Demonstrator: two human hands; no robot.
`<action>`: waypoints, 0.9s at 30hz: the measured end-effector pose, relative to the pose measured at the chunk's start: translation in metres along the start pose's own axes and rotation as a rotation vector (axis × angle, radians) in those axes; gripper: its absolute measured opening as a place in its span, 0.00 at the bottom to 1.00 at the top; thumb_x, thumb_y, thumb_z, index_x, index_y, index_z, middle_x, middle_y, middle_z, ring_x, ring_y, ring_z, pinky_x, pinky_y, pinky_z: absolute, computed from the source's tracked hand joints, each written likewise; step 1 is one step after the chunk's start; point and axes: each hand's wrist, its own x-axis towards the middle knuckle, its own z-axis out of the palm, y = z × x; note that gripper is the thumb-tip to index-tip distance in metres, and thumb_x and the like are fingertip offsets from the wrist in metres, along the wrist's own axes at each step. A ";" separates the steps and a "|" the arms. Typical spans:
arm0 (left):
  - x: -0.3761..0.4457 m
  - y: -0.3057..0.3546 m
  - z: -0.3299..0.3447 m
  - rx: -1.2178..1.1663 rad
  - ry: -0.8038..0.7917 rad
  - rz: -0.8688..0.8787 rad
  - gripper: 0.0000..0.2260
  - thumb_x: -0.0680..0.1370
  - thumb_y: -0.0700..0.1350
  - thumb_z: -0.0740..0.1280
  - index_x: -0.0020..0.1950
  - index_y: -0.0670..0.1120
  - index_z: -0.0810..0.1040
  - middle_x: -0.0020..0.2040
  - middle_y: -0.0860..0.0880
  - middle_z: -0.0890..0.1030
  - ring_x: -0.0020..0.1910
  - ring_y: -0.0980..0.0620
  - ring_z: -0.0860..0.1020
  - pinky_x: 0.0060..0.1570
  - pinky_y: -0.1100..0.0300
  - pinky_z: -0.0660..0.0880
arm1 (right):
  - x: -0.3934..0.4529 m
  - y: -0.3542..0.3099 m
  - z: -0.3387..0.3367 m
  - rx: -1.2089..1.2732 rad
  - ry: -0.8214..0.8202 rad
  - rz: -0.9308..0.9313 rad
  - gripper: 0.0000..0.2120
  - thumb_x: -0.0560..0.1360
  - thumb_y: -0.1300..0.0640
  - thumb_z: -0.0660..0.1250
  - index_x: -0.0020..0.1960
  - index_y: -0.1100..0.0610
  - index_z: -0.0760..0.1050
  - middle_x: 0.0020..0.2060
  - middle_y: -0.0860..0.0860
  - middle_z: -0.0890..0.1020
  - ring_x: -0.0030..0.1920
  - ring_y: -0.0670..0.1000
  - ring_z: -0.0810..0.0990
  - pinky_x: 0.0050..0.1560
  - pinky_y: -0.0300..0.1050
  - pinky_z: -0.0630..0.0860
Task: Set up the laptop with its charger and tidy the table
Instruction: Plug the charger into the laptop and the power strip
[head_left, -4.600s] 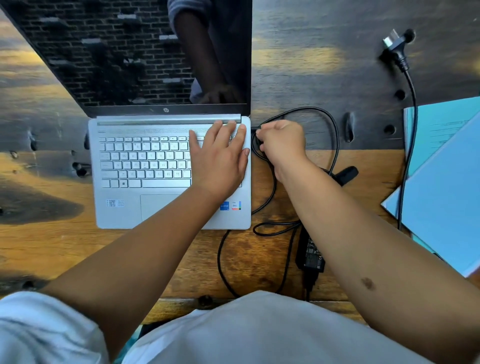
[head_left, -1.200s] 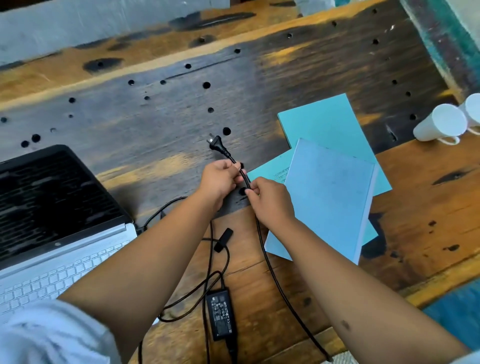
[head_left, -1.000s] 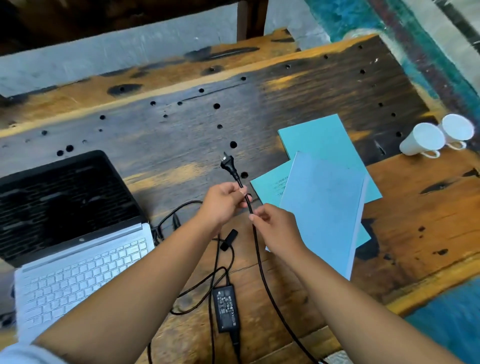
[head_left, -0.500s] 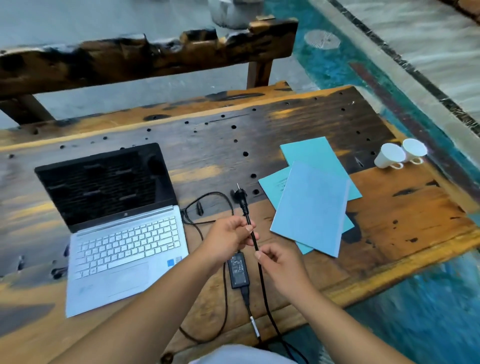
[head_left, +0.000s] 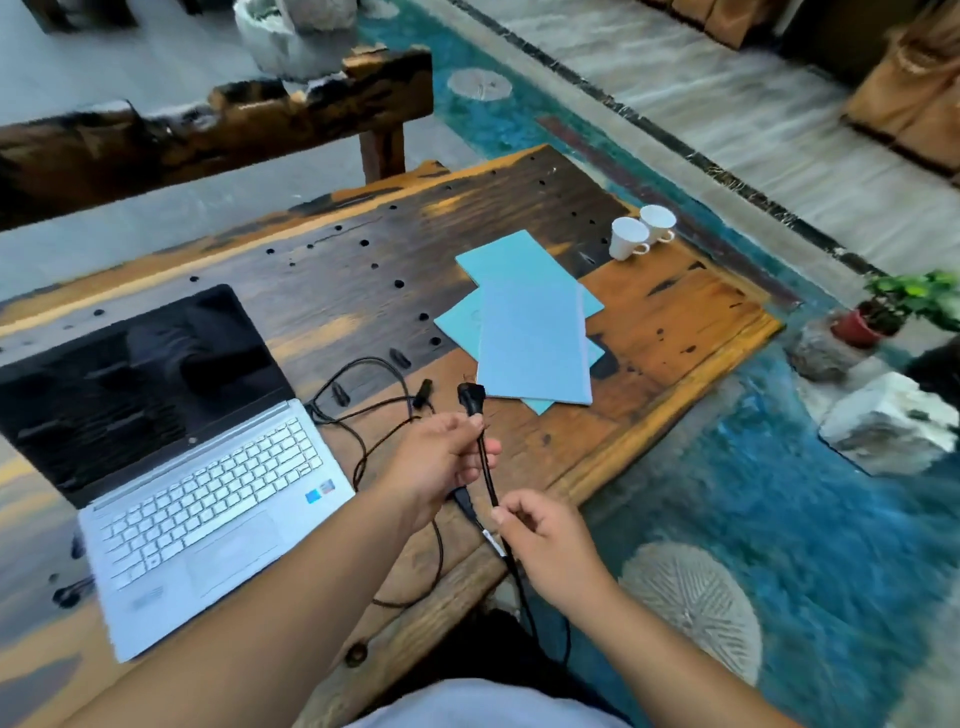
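Note:
A silver laptop (head_left: 208, 499) stands open on the left of the wooden table (head_left: 675, 322), its screen dark. The black charger cable (head_left: 363, 415) runs in loops from the laptop's right side. My left hand (head_left: 441, 462) grips the cable just below its black wall plug (head_left: 471, 399), which points up. My right hand (head_left: 545, 540) pinches the same cable lower down, near the table's front edge. The power brick is hidden behind my left hand.
Teal and light blue books (head_left: 530, 327) lie overlapped right of the cable. Two white cups (head_left: 641, 234) lie on their sides near the far right corner. A wooden bench (head_left: 208, 135) stands behind the table. Rocks and a potted plant (head_left: 893, 306) sit on the blue floor.
My hands left the laptop and took up the cable by its plug end, lifting it off the table and drawing it toward me. The view has pulled back and swung right.

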 end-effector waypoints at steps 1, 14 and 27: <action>-0.004 -0.003 0.008 0.027 -0.041 -0.006 0.07 0.82 0.45 0.63 0.51 0.42 0.76 0.36 0.48 0.84 0.32 0.56 0.80 0.31 0.67 0.74 | -0.011 0.003 -0.001 0.017 0.043 0.014 0.08 0.75 0.52 0.66 0.38 0.49 0.75 0.28 0.42 0.71 0.33 0.42 0.68 0.37 0.43 0.66; -0.059 -0.095 0.132 0.363 -0.321 -0.106 0.07 0.81 0.43 0.64 0.44 0.43 0.76 0.37 0.48 0.83 0.28 0.59 0.78 0.29 0.69 0.72 | -0.138 0.054 -0.045 0.367 0.514 0.290 0.11 0.78 0.61 0.67 0.37 0.55 0.80 0.29 0.46 0.79 0.32 0.43 0.74 0.36 0.36 0.70; -0.117 -0.231 0.195 0.478 -0.342 -0.271 0.12 0.81 0.46 0.65 0.40 0.42 0.78 0.31 0.48 0.79 0.27 0.53 0.71 0.28 0.60 0.67 | -0.258 0.143 -0.064 0.546 0.516 0.453 0.11 0.77 0.64 0.66 0.38 0.55 0.79 0.28 0.47 0.81 0.29 0.44 0.77 0.33 0.34 0.73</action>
